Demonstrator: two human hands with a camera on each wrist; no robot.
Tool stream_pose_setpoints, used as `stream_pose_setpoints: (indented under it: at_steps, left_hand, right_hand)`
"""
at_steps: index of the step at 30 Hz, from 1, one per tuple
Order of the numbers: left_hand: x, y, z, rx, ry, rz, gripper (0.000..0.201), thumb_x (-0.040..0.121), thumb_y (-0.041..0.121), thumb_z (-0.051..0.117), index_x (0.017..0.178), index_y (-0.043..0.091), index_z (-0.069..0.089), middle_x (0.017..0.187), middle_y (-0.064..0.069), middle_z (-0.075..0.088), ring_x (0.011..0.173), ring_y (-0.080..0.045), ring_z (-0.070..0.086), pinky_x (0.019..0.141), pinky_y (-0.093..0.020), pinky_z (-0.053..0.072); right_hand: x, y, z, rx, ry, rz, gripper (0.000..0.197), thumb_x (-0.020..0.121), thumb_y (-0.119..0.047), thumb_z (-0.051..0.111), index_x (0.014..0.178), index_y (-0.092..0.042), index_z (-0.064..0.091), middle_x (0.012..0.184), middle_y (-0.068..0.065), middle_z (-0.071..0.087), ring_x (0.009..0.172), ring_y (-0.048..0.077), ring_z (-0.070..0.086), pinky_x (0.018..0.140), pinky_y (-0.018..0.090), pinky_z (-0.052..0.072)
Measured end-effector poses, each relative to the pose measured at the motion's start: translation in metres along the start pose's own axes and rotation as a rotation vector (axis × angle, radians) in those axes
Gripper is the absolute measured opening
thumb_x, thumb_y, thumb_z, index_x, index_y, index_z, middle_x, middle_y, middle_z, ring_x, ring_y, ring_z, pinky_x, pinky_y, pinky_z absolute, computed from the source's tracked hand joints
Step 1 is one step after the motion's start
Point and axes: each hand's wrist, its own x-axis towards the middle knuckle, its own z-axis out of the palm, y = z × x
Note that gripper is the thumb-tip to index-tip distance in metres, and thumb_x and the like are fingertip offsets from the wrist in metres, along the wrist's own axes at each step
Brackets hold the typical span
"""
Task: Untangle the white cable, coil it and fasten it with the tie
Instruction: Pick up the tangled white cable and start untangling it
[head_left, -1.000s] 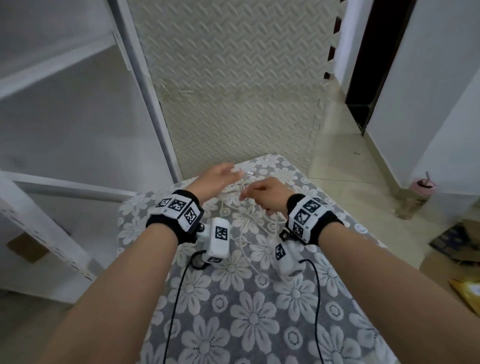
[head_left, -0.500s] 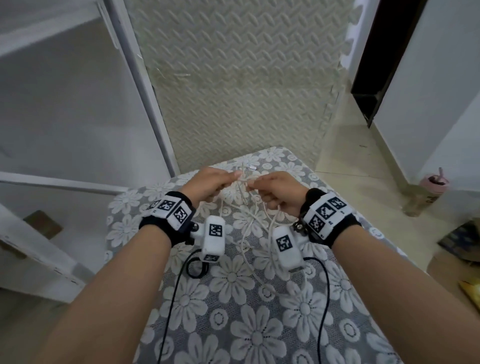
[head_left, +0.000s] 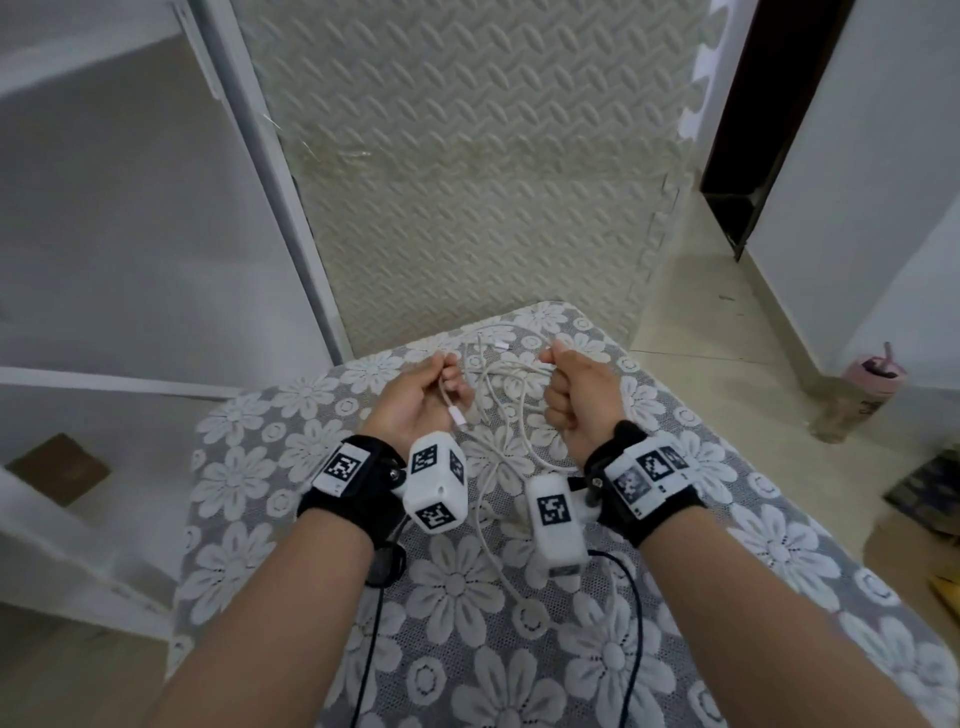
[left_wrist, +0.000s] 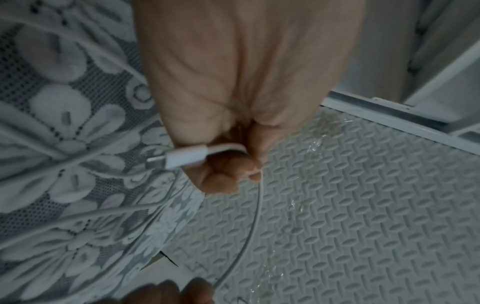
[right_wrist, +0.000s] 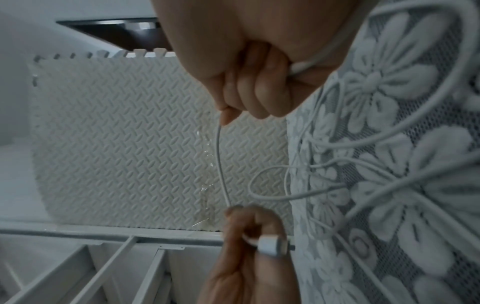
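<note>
Left hand (head_left: 415, 397) and right hand (head_left: 576, 395) each clench the white cable (head_left: 498, 410) above the floral-covered bench (head_left: 467, 597). Wrist views alone reveal the connector (left_wrist: 182, 157) protruding from the left fist; tangled loops lie near the bench's far edge.

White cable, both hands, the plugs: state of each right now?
cable: tangled loops on the tablecloth, not coiled
left hand: grips the cable near one plug
right hand: fist closed on the cable
second plug: lying free at the far edge
tie: not visible
</note>
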Motion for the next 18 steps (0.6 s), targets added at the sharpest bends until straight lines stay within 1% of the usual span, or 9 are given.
stream_pose_setpoints:
  at_steps: [2, 4, 7, 9, 10, 12, 15, 17, 18]
  left_hand:
    - [0.007, -0.007, -0.004, -0.069, 0.016, -0.011, 0.024, 0.101, 0.012, 0.039, 0.083, 0.003, 0.052, 0.062, -0.004, 0.047, 0.048, -0.011, 0.049, 0.052, -0.026, 0.053]
    - [0.012, -0.012, -0.008, -0.156, 0.021, -0.02, 0.023, 0.101, 0.009, 0.036, 0.086, 0.002, 0.052, 0.063, -0.004, 0.047, 0.047, -0.012, 0.05, 0.054, -0.029, 0.054]
    - [0.017, -0.018, -0.01, -0.23, 0.012, 0.009, 0.025, 0.1, 0.004, 0.031, 0.085, 0.002, 0.052, 0.058, -0.003, 0.047, 0.043, -0.01, 0.048, 0.054, -0.025, 0.054]
    - [0.02, -0.023, -0.012, -0.239, -0.01, 0.034, 0.024, 0.1, 0.003, 0.032, 0.087, 0.002, 0.052, 0.06, -0.003, 0.048, 0.045, -0.009, 0.05, 0.057, -0.025, 0.055]
    - [0.022, -0.025, -0.014, -0.244, -0.024, 0.042, 0.023, 0.1, 0.004, 0.033, 0.088, 0.002, 0.052, 0.062, -0.003, 0.049, 0.048, -0.01, 0.052, 0.06, -0.027, 0.057]
    - [0.027, -0.029, -0.019, -0.26, -0.07, 0.049, 0.019, 0.1, 0.004, 0.037, 0.09, 0.002, 0.053, 0.068, -0.005, 0.054, 0.054, -0.011, 0.059, 0.071, -0.037, 0.059]
    - [0.031, -0.033, -0.018, -0.234, -0.14, 0.082, 0.009, 0.093, 0.003, 0.044, 0.093, 0.001, 0.053, 0.074, -0.008, 0.064, 0.067, -0.017, 0.068, 0.084, -0.053, 0.053]
    - [0.033, -0.032, -0.016, -0.135, -0.164, 0.105, 0.008, 0.091, 0.004, 0.045, 0.09, 0.002, 0.053, 0.082, -0.013, 0.069, 0.082, -0.023, 0.071, 0.088, -0.057, 0.051]
    - [0.035, -0.031, -0.016, -0.084, -0.165, 0.107, 0.013, 0.095, 0.005, 0.042, 0.087, 0.003, 0.052, 0.089, -0.016, 0.07, 0.091, -0.027, 0.07, 0.09, -0.057, 0.05]
  right_hand:
    - [0.006, 0.009, 0.005, 0.061, 0.019, 0.027, 0.026, 0.099, -0.023, 0.044, 0.076, -0.014, 0.052, 0.042, -0.01, 0.028, 0.033, 0.004, 0.02, 0.031, 0.014, 0.015]
    - [0.013, 0.019, 0.008, 0.105, 0.037, 0.041, 0.027, 0.099, -0.023, 0.043, 0.074, -0.015, 0.051, 0.041, -0.01, 0.027, 0.032, 0.004, 0.019, 0.032, 0.013, 0.014]
    - [0.024, 0.031, 0.009, 0.197, 0.04, 0.042, 0.029, 0.099, -0.023, 0.04, 0.072, -0.015, 0.049, 0.039, -0.011, 0.026, 0.031, 0.004, 0.018, 0.032, 0.013, 0.013]
    - [0.029, 0.039, 0.007, 0.291, 0.023, 0.065, 0.031, 0.099, -0.024, 0.039, 0.07, -0.017, 0.048, 0.039, -0.01, 0.026, 0.029, 0.004, 0.017, 0.031, 0.013, 0.012]
    - [0.03, 0.044, 0.006, 0.349, 0.007, 0.084, 0.032, 0.099, -0.024, 0.039, 0.069, -0.017, 0.047, 0.039, -0.01, 0.027, 0.028, 0.004, 0.018, 0.03, 0.013, 0.011]
    - [0.033, 0.053, 0.004, 0.455, -0.03, 0.111, 0.031, 0.098, -0.024, 0.038, 0.07, -0.017, 0.047, 0.042, -0.009, 0.031, 0.029, 0.004, 0.02, 0.031, 0.014, 0.011]
    - [0.038, 0.062, 0.002, 0.543, -0.07, 0.123, 0.025, 0.096, -0.024, 0.04, 0.074, -0.016, 0.05, 0.047, -0.007, 0.036, 0.032, 0.005, 0.023, 0.033, 0.018, 0.012]
    - [0.043, 0.062, 0.001, 0.559, -0.091, 0.122, 0.025, 0.096, -0.024, 0.039, 0.075, -0.016, 0.05, 0.048, -0.007, 0.037, 0.033, 0.006, 0.024, 0.034, 0.018, 0.013]
    - [0.045, 0.061, 0.0, 0.559, -0.099, 0.12, 0.025, 0.097, -0.024, 0.038, 0.076, -0.016, 0.05, 0.048, -0.007, 0.037, 0.033, 0.005, 0.024, 0.034, 0.018, 0.013]
